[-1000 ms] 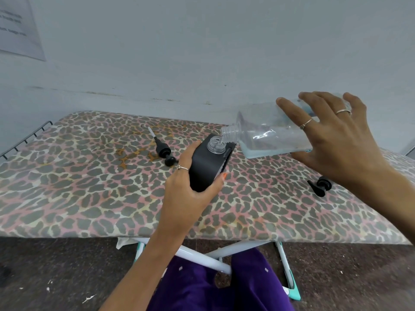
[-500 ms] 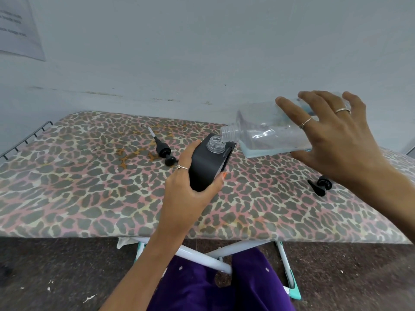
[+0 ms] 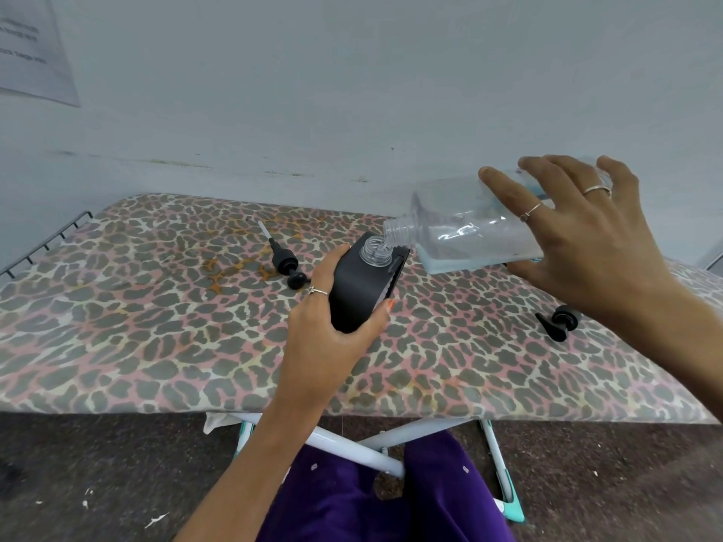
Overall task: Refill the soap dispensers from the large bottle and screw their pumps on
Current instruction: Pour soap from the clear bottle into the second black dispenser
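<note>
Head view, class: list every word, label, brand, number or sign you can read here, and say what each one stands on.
No text here can be read.
Paper sheet on the wall: a few lines of print, too blurred to read.
Clear bottle in the right hand: no label visible.
Black dispenser in the left hand: no visible writing.
Two black pumps on the ironing board: no markings.

1 black dispenser [image 3: 362, 291], 1 clear bottle [image 3: 465, 236], 2 black pumps [image 3: 285, 264] [image 3: 559, 322], 2 hands [image 3: 332, 338] [image 3: 587, 232], 1 ironing board [image 3: 156, 326], 1 wall paper [image 3: 31, 48] counted.
</note>
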